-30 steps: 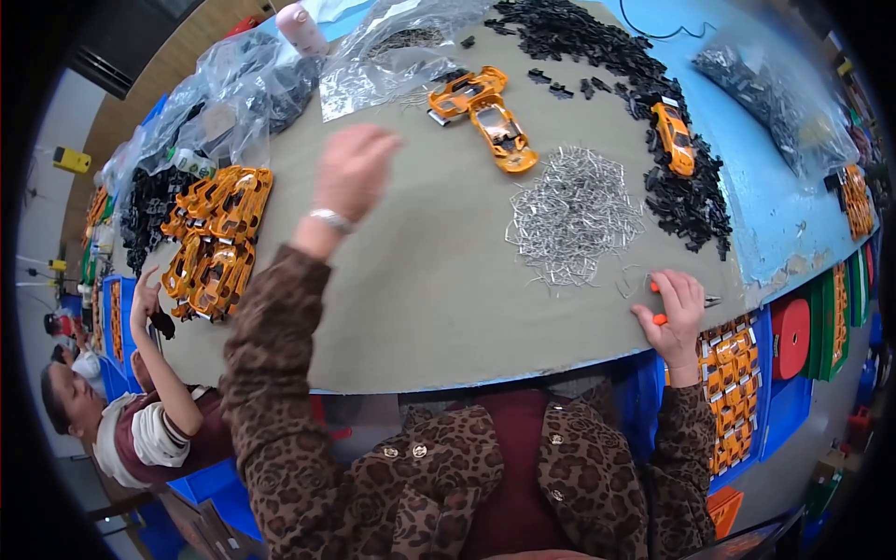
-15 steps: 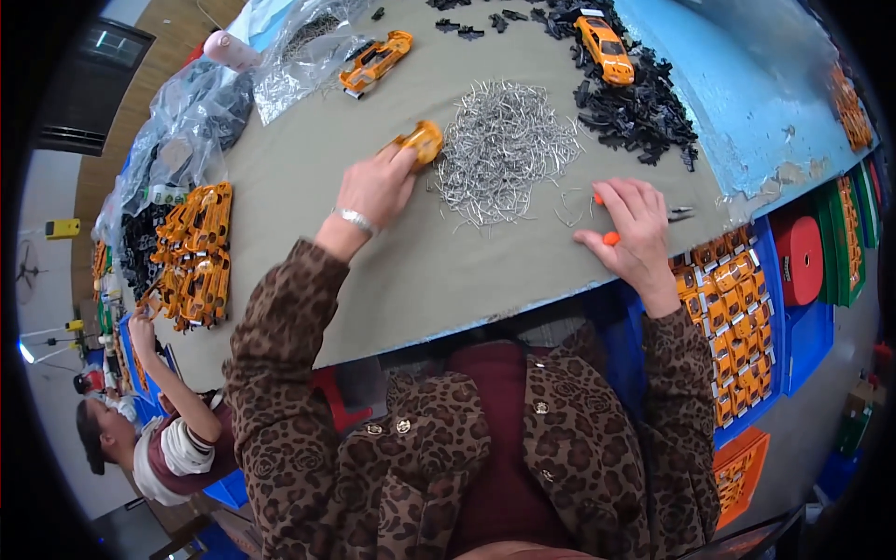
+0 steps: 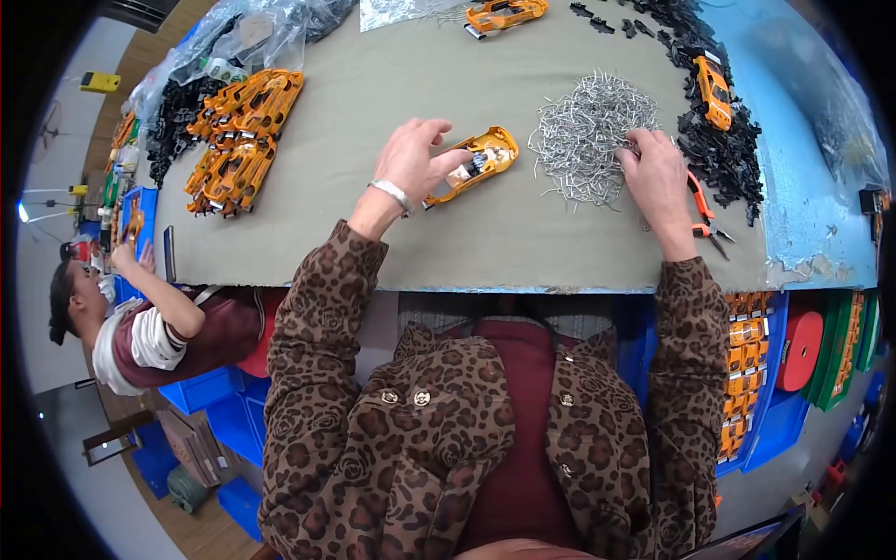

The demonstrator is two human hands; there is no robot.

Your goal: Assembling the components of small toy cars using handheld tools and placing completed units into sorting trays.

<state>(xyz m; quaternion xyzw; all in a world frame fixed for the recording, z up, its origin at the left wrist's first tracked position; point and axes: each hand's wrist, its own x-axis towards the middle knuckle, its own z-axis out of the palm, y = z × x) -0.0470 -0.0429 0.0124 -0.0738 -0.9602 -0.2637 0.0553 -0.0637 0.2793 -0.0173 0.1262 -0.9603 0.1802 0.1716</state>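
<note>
Orange toy-car body shell, left of bent-wire heap: probably light, stiff, slickish plastic; thin rims might crack, so best held by its long sides. Left hand spread, thumb at shell. Right hand curled at heap's right edge; can't tell if gripping wire.

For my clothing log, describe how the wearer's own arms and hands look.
Long brown leopard-print jacket sleeves with dark spots cover both arms. The left hand has a silvery wristband below it; the right hand shows none. Both are ungloved.
</note>
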